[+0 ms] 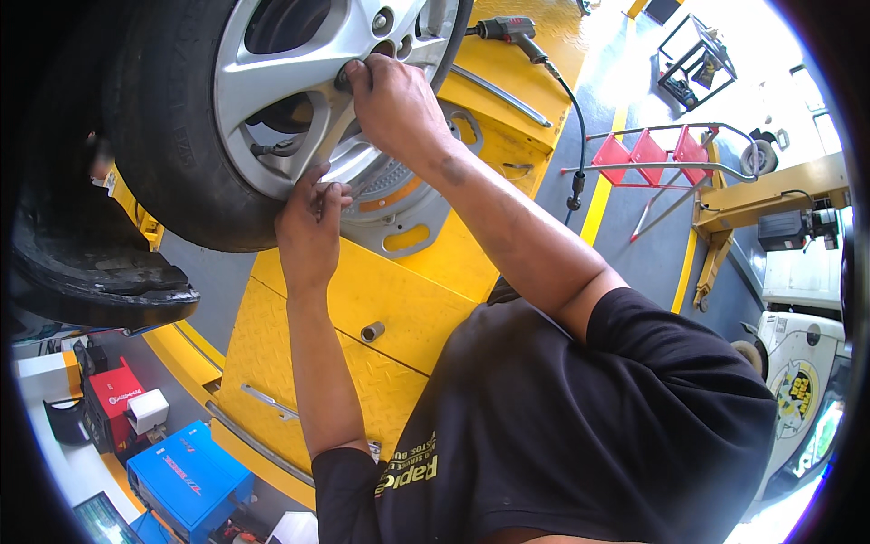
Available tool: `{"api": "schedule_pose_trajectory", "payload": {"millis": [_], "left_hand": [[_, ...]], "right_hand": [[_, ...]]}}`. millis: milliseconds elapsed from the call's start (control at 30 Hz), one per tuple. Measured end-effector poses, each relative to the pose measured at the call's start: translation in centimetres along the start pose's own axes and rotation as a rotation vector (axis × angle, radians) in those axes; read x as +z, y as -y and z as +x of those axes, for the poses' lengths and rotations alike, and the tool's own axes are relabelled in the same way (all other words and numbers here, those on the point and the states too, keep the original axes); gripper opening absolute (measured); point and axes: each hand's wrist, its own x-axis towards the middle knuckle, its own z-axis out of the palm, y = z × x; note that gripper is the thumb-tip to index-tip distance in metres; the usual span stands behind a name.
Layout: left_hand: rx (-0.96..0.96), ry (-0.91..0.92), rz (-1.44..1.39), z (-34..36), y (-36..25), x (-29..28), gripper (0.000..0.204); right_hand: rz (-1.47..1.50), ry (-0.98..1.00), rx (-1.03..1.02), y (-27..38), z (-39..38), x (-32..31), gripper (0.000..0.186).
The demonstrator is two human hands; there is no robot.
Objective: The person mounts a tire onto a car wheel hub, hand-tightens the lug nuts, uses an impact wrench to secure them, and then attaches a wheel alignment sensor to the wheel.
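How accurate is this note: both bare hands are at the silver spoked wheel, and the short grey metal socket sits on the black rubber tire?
Not fully: the short grey metal socket lies on the yellow metal platform instead, as the head view shows. The left hand and right hand are at the silver spoked wheel.

smooth metal wheel, matt rubber tyre
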Motion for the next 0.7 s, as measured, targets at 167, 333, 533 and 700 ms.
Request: {"api": "schedule_pose_trajectory", "payload": {"millis": [167,333,533,700], "left_hand": [[0.012,0.006,-0.001,-0.04,0.02,-0.01,0.034],[0.012,0.008,-0.010,0.09,0.11,-0.02,0.034],[0.032,0.009,0.020,0.12,0.23,-0.05,0.034],[0.035,0.007,-0.002,-0.01,0.19,-0.09,0.034]], "right_hand": [[-0.080,0.063,-0.042,0.23,-0.13,-0.27,0.038],[-0.141,0.077,-0.085,0.35,0.08,-0.62,0.037],[-0.078,0.127,-0.036,0.08,0.26,-0.65,0.039],[0.007,0.088,-0.002,-0.35,0.36,-0.68,0.041]]}}
